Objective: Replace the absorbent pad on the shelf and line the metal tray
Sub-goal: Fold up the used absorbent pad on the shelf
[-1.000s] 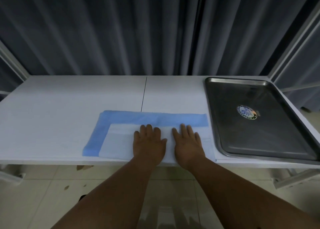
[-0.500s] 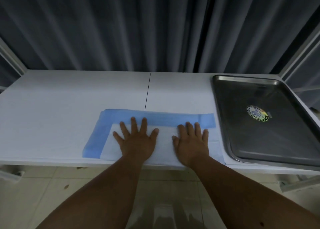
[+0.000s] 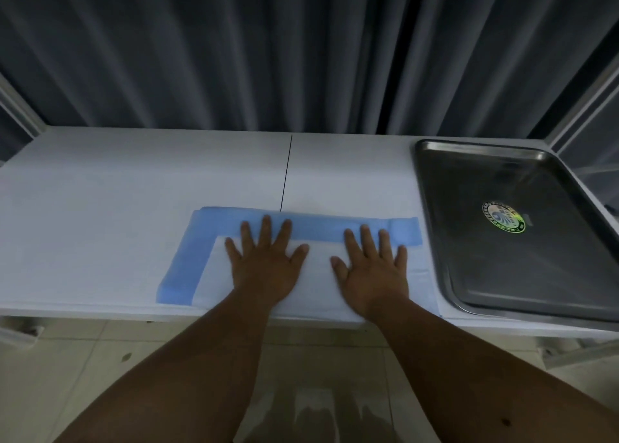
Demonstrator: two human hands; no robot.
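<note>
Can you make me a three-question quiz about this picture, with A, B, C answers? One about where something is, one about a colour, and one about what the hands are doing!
1. Where is the metal tray?
A. right end of the shelf
B. left end
C. on the floor

2. What colour is the pad's border?
A. red
B. blue
C. green

3. How are the left hand and right hand?
A. fists
B. pinching the tray
C. flat on the absorbent pad

Answers: 1 A, it sits beside the pad, rightwards. 2 B, a blue strip edges the white. 3 C, fingers spread, palms down.
</note>
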